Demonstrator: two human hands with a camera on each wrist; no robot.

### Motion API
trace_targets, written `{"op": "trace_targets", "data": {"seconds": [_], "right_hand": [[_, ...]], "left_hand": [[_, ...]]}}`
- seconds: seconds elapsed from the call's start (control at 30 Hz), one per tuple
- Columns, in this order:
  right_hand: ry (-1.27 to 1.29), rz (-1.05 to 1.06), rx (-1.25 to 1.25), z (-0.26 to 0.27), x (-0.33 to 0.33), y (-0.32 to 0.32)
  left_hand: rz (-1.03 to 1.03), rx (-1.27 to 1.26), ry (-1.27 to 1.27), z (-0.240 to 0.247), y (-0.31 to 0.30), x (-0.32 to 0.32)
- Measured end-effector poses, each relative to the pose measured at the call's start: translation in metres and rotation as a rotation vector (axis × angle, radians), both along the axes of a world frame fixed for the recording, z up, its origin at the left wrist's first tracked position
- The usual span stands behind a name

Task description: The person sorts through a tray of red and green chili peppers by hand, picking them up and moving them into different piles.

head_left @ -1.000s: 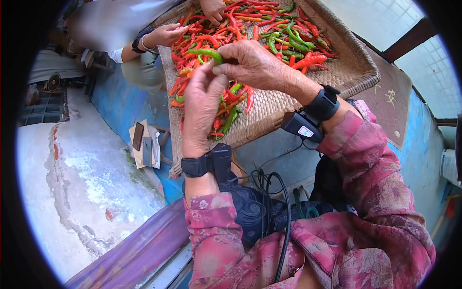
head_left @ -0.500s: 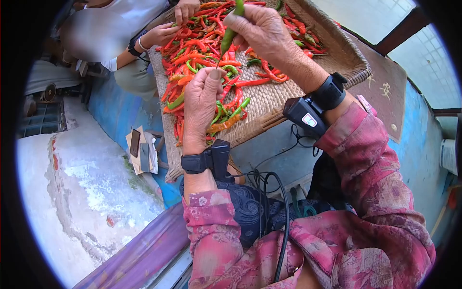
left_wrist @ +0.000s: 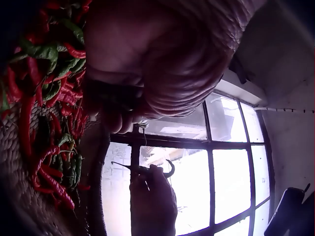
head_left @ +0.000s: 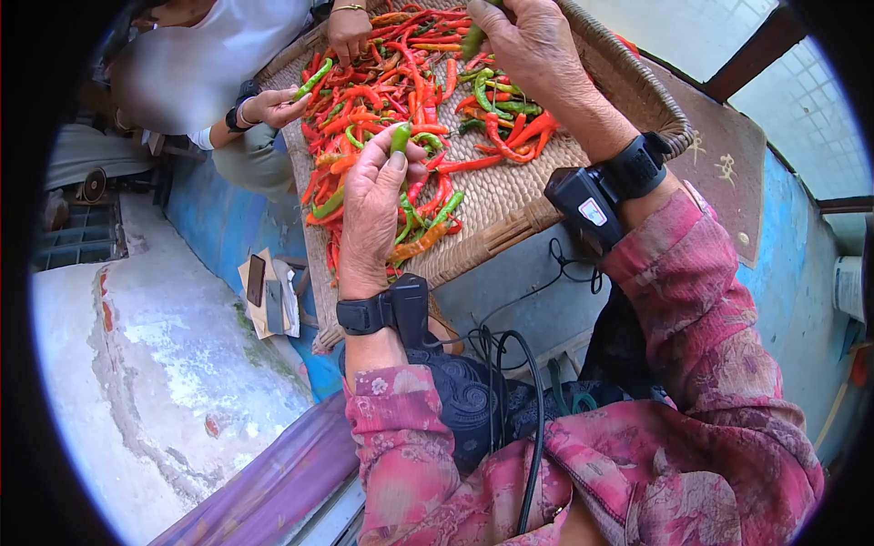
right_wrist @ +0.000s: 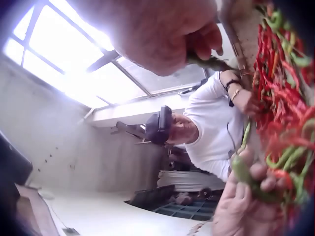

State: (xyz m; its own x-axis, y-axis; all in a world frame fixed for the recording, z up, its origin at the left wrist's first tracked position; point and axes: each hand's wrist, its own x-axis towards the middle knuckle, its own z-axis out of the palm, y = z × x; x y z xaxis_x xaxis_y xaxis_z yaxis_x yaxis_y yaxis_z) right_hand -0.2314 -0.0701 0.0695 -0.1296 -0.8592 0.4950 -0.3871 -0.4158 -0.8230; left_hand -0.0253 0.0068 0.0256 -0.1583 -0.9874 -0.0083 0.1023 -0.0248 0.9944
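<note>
In the head view my left hand (head_left: 371, 214) pinches a green chili pepper (head_left: 401, 138) between thumb and fingers, its blunt end pointing up. Farther up and to the right, my right hand (head_left: 539, 56) grips another green chili pepper (head_left: 472, 40), partly cut off by the frame's top edge. That pepper's thin stem and curved tip stand out against the window in the left wrist view. Both hands are over a woven tray (head_left: 496, 205) spread with red, orange and green chili peppers (head_left: 364, 96). From the right wrist view, the left hand's pepper (right_wrist: 239, 169) lies across the fingers.
Across the tray sits another person in a white shirt (right_wrist: 209, 110), one hand (head_left: 278, 107) holding a green pepper, the other among the peppers. Black cables (head_left: 537, 400) hang below my forearms. A phone (head_left: 256, 279) lies on papers to the left.
My hands were together at a green pepper, then the left pinched the stem of one held upright. Now they are apart, the right farther up, each with a green pepper.
</note>
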Motion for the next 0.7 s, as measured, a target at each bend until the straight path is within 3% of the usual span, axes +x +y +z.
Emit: {"op": "trace_targets", "data": {"seconds": [0.03, 0.1, 0.23, 0.27, 0.3, 0.37, 0.47, 0.5, 0.7], "right_hand": [[0.000, -0.001, 0.001, -0.003, -0.005, -0.004], [0.542, -0.213, -0.101, -0.007, -0.014, -0.007], [0.535, -0.050, 0.001, -0.015, -0.018, -0.008], [0.671, -0.058, -0.281, -0.037, -0.016, -0.020], [0.486, 0.157, -0.089, -0.038, -0.005, -0.015], [0.468, 0.364, -0.213, -0.041, 0.011, -0.003], [0.609, 0.638, -0.032, -0.033, 0.025, 0.018], [0.601, 0.630, 0.052, -0.034, 0.029, 0.021], [0.785, 0.475, 0.003, -0.025, 0.027, 0.021]], "left_hand": [[-0.001, 0.001, 0.000, 0.000, 0.000, -0.001], [0.049, -0.078, -0.048, 0.000, -0.001, -0.002], [0.071, -0.090, -0.013, 0.003, -0.003, -0.004], [0.067, -0.069, -0.005, 0.003, -0.003, -0.005], [0.063, -0.048, 0.002, 0.003, -0.004, -0.005], [0.045, -0.040, -0.068, 0.003, -0.005, -0.004], [0.046, -0.037, -0.160, -0.001, -0.005, -0.006], [0.062, -0.042, -0.182, -0.002, -0.005, -0.006], [0.127, -0.061, -0.204, -0.005, -0.007, -0.003]]}}
